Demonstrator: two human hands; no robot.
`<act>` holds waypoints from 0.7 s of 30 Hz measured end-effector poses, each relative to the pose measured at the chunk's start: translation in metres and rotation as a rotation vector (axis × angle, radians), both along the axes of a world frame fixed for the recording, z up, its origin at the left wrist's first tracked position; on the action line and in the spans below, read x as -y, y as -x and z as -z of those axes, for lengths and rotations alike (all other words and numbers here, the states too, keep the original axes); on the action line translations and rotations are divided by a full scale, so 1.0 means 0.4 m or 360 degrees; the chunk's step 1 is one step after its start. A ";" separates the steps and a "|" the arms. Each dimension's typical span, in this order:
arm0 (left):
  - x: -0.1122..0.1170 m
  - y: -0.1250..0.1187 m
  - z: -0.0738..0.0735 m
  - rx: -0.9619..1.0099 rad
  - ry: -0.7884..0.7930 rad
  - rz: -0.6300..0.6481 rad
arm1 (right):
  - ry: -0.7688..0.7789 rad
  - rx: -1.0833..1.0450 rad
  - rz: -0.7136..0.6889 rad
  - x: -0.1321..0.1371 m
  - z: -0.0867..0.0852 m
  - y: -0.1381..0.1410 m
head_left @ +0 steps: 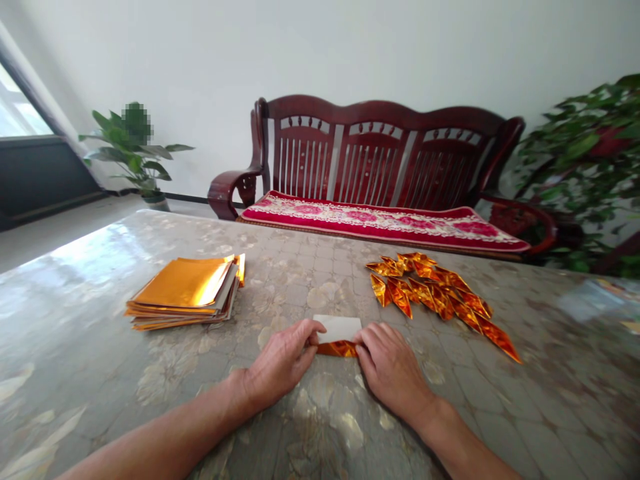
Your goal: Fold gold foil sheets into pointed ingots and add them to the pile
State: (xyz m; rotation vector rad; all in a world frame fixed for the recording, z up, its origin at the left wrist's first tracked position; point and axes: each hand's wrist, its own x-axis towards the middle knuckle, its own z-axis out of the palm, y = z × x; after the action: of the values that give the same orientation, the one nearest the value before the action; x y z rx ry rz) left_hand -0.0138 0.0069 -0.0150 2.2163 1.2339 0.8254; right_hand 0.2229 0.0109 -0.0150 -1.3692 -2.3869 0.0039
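Note:
A sheet of gold foil paper (339, 329) lies on the table between my hands, its pale back facing up and its near edge folded over to show the shiny orange-gold side. My left hand (287, 357) pinches the left end of the fold between thumb and fingers. At the right end, my right hand (389, 360) grips the same fold, with its fingers curled. To the left sits a stack of foil paper sheets (180, 283). Several folded gold foil pieces (435, 293), pointed at their ends, lie in a loose cluster at the right.
The table (320, 427) has a glossy floral cover. A clear plastic bag (595, 300) lies near its right edge. Beyond the table stands a dark red wooden bench (370, 157) with a red patterned cushion (370, 217). Potted plants (135, 157) flank it.

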 end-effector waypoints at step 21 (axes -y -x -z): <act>-0.009 -0.019 -0.023 -0.0080 0.0338 -0.0207 | -0.0002 0.0076 0.0048 0.003 -0.006 0.007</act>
State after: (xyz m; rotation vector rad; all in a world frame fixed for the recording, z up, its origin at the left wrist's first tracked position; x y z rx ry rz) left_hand -0.0063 0.0107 -0.0056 2.0152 1.4318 0.6564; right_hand 0.2202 0.0098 -0.0125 -1.4199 -2.4042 -0.0389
